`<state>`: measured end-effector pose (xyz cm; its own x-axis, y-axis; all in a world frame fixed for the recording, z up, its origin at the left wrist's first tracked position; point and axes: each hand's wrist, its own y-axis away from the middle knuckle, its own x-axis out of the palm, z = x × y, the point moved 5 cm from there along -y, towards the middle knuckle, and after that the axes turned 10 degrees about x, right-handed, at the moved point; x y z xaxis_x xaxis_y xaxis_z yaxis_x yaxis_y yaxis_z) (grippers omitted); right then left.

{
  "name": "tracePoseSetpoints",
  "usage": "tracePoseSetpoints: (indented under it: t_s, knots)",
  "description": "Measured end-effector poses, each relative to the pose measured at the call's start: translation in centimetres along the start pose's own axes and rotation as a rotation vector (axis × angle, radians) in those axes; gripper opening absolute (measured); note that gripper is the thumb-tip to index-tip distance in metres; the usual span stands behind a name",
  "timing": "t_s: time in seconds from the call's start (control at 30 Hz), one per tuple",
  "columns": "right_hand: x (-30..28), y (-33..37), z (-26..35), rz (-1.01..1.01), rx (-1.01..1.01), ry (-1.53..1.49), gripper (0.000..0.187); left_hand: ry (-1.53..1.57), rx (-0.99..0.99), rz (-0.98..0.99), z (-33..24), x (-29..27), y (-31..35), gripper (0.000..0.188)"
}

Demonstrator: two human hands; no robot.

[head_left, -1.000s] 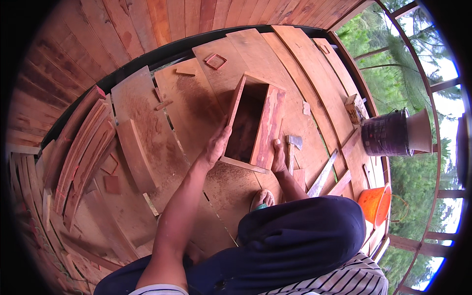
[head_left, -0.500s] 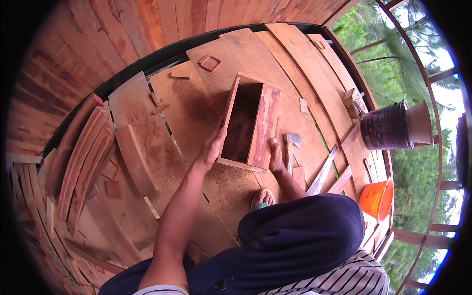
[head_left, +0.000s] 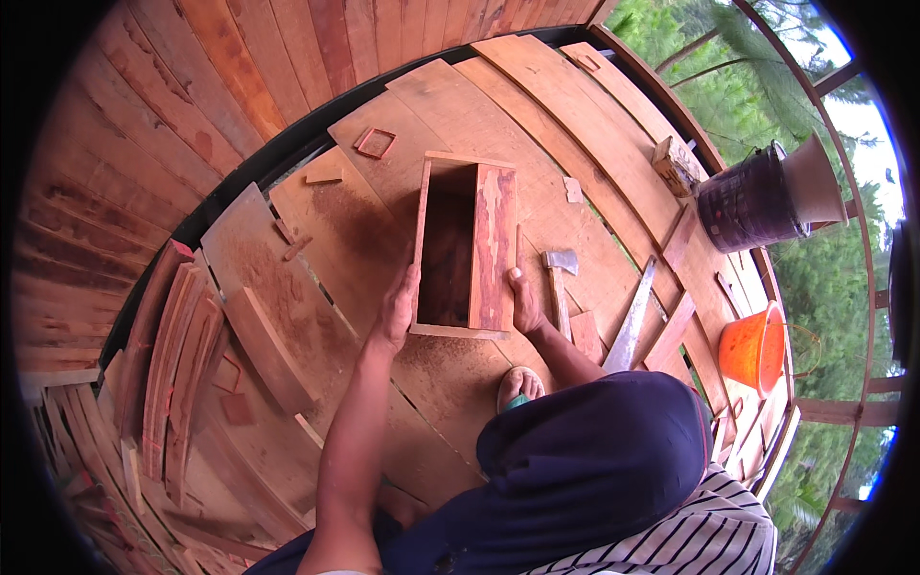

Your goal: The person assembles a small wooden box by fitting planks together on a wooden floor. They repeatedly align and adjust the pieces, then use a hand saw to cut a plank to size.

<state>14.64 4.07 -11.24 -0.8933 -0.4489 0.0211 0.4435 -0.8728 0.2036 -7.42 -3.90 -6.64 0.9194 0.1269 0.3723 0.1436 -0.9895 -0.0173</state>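
With fingers of left hand and right hand, grasping the wooden box at centre of frame, clasped from opposite sides near its lower end, with right thumb showing and other right fingers largely hidden. Cannot tell whether lifted clear of the plank floor. Press evenly from both sides; turn both wrists together to avoid twisting. Reaching steeply up from lower edge with left forearm; angling up-left from the knee with right forearm. Mind the axe just beside.
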Motion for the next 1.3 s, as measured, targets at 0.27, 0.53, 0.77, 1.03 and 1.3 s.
tracePoseSetpoints:
  t_s: [0.27,0.53,0.77,1.03,1.3]
  knots:
    - [0.6,0.8,2.4,0.003,0.030,0.084,0.077,0.003,-0.004,-0.021,0.5,-0.6,0.3,0.067]
    - [-1.3,-0.3,-2.9,0.025,0.116,-0.094,0.076,0.081,0.004,-0.019,0.7,-0.2,-0.2,0.071]
    - [-2.0,0.5,-2.1,-0.046,0.198,-0.320,0.052,0.182,-0.003,-0.068,0.6,0.2,0.2,0.077]
    - [-3.2,1.3,-0.7,-0.188,0.243,-0.228,0.037,0.251,0.028,-0.060,1.1,0.1,0.1,0.086]
    - [-5.8,1.4,-1.6,-0.092,0.229,-0.234,0.040,-0.046,0.013,0.060,1.8,-1.1,-0.5,0.100]
